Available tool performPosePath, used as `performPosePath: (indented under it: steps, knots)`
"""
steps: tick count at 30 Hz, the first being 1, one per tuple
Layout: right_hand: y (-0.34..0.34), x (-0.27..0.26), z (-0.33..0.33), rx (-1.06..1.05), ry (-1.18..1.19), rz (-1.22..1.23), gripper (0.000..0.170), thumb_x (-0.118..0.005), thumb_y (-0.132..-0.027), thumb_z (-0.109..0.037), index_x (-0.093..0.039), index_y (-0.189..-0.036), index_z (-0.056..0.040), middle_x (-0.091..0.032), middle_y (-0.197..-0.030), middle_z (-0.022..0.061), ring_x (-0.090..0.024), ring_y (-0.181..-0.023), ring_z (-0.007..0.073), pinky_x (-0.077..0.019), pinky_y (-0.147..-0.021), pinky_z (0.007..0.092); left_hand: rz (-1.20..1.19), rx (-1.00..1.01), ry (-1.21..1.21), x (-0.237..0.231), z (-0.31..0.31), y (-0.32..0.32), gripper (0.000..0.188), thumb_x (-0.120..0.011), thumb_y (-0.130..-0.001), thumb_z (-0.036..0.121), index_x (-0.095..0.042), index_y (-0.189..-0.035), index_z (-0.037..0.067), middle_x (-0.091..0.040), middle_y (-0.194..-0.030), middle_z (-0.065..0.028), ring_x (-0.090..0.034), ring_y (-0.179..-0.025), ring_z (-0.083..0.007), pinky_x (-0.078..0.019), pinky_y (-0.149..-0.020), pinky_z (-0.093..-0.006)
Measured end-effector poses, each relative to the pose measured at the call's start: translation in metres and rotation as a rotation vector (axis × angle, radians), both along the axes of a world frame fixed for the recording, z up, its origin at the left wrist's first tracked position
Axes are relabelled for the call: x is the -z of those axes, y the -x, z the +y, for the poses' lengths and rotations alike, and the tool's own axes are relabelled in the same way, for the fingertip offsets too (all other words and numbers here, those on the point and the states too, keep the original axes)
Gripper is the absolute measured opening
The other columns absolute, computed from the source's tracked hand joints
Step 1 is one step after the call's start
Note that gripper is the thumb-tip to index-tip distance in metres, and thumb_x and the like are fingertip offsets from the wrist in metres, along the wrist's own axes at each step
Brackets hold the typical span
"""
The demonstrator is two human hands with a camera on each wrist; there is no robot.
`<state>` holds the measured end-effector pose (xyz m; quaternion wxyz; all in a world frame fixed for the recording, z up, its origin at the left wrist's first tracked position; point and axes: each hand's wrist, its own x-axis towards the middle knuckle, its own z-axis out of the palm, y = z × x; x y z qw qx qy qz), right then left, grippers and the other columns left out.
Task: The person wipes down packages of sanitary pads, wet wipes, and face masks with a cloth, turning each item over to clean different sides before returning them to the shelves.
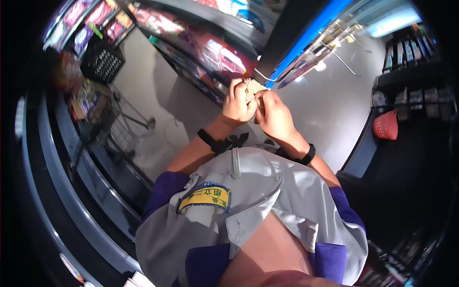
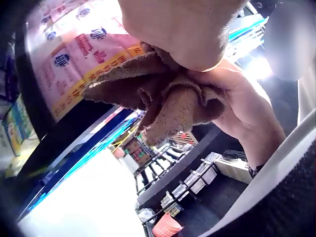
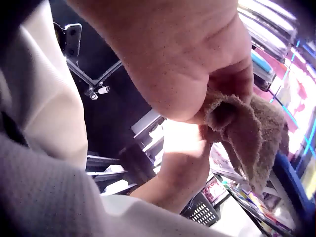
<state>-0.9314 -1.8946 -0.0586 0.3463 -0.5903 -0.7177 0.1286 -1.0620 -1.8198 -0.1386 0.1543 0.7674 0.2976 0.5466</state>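
Observation:
A tan, fuzzy cloth [image 1: 254,87] is bunched between both hands in front of the chest. My left hand [image 1: 236,106] grips it from the left with curled fingers. From the other side my right hand [image 1: 276,115] pinches it, the two hands close together. In the left wrist view the cloth [image 2: 170,111] hangs in loose folds below the left palm. Folds of the same cloth [image 3: 269,131] stick out past the right hand [image 3: 182,54] in the right wrist view. The fingertips are partly hidden in the fabric.
A shelf with pink packages [image 2: 79,54] stands just ahead of the hands, its blue edge strip [image 1: 306,36] running beside them. At the left are a shopping cart [image 1: 119,126] and a black basket [image 1: 103,62]. A red basket [image 1: 385,126] sits by the right-hand shelves.

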Motion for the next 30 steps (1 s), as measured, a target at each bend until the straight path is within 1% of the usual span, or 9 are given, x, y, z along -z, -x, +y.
performPosePath:
  steps: [6,8,10,12,15,18,22,29,30]
  knots:
    - [-0.015,0.025,0.002,-0.154,0.249,-0.123,0.023,-0.055,-0.089,-0.009,-0.055,-0.111,-0.0054,-0.063,-0.102,0.0216,-0.063,-0.083,0.0438,-0.0516,-0.07,0.0489,-0.04,-0.14,0.265,0.027,-0.019,-0.008,0.037,-0.059,-0.08,0.007,-0.048,-0.113,-0.004,-0.052,-0.11,-0.0274,-0.057,-0.094,-0.0468,-0.0496,-0.081,-0.0482]
    - [-0.021,0.014,0.003,-0.273,0.135,-0.087,0.022,-0.056,-0.089,-0.01,-0.057,-0.111,-0.0055,-0.063,-0.102,0.021,-0.063,-0.083,0.0431,-0.0519,-0.07,0.0482,-0.083,0.007,0.756,0.007,-0.018,0.001,0.03,-0.06,-0.081,0.006,-0.049,-0.108,-0.003,-0.056,-0.102,-0.0257,-0.059,-0.096,-0.0418,-0.0498,-0.078,-0.0459]
    - [-0.021,-0.006,0.003,-0.34,-0.026,-0.051,0.021,-0.059,-0.089,-0.01,-0.061,-0.11,-0.0066,-0.063,-0.101,0.0174,-0.064,-0.082,0.0412,-0.0532,-0.072,0.0459,-0.274,0.106,0.815,0.004,-0.015,0.003,0.027,-0.063,-0.082,0.006,-0.048,-0.103,0.001,-0.058,-0.094,-0.0186,-0.06,-0.09,-0.0344,-0.0483,-0.08,-0.0412]
    - [-0.022,-0.034,0.004,-0.38,-0.136,-0.07,0.025,-0.059,-0.088,-0.005,-0.06,-0.113,-0.0065,-0.063,-0.103,0.0158,-0.064,-0.085,0.0393,-0.0538,-0.073,0.0441,-0.151,-0.084,0.516,-0.064,-0.035,0.008,0.028,-0.064,-0.082,0.008,-0.048,-0.105,0.001,-0.057,-0.096,-0.0178,-0.058,-0.09,-0.0338,-0.0472,-0.081,-0.0403]
    - [-0.026,-0.081,0.006,-0.346,-0.466,0.023,0.04,-0.062,-0.083,0.004,-0.054,-0.122,0.0006,-0.06,-0.116,0.021,-0.058,-0.104,0.0395,-0.0493,-0.091,0.0431,-0.233,-0.141,0.025,-0.139,-0.034,0.004,0.037,-0.066,-0.08,0.009,-0.051,-0.114,0.002,-0.057,-0.102,-0.0187,-0.057,-0.094,-0.0363,-0.0466,-0.081,-0.042]
    - [-0.025,-0.133,0.021,-0.398,-0.739,-0.007,0.048,-0.063,-0.083,0.002,-0.054,-0.129,0.0003,-0.058,-0.123,0.021,-0.056,-0.111,0.0395,-0.0464,-0.097,0.0424,-0.288,-0.381,-0.39,-0.174,-0.021,-0.014,0.046,-0.068,-0.077,0.006,-0.052,-0.121,0.004,-0.057,-0.109,-0.0176,-0.058,-0.096,-0.0388,-0.0493,-0.079,-0.0438]
    - [-0.025,-0.153,0.03,-0.488,-0.582,-0.315,0.038,-0.06,-0.084,0.001,-0.06,-0.121,-0.0019,-0.058,-0.124,0.0194,-0.061,-0.11,0.0364,-0.0522,-0.09,0.0394,-0.372,-0.421,-0.213,-0.156,-0.022,-0.04,0.047,-0.062,-0.079,-0.003,-0.051,-0.124,0.006,-0.056,-0.111,-0.019,-0.062,-0.092,-0.04,-0.0544,-0.076,-0.0441]
    - [-0.03,-0.063,0.025,-0.572,-0.262,-0.346,0.039,-0.053,-0.085,0.004,-0.057,-0.124,0.0039,-0.055,-0.129,0.0235,-0.059,-0.113,0.0404,-0.0508,-0.093,0.0411,-0.371,-0.518,0.032,-0.051,-0.028,-0.052,0.038,-0.063,-0.082,0.002,-0.048,-0.117,0.002,-0.054,-0.106,-0.0241,-0.057,-0.091,-0.0454,-0.0489,-0.077,-0.0478]
    - [-0.029,-0.05,0.026,-0.594,-0.236,-0.362,0.041,-0.053,-0.084,0.003,-0.054,-0.126,0.0059,-0.054,-0.131,0.0257,-0.058,-0.113,0.0427,-0.0507,-0.094,0.0417,-0.317,-0.521,0.103,-0.033,-0.028,-0.051,0.04,-0.062,-0.087,0.008,-0.044,-0.122,0.001,-0.053,-0.11,-0.023,-0.058,-0.099,-0.0405,-0.0485,-0.084,-0.0419]
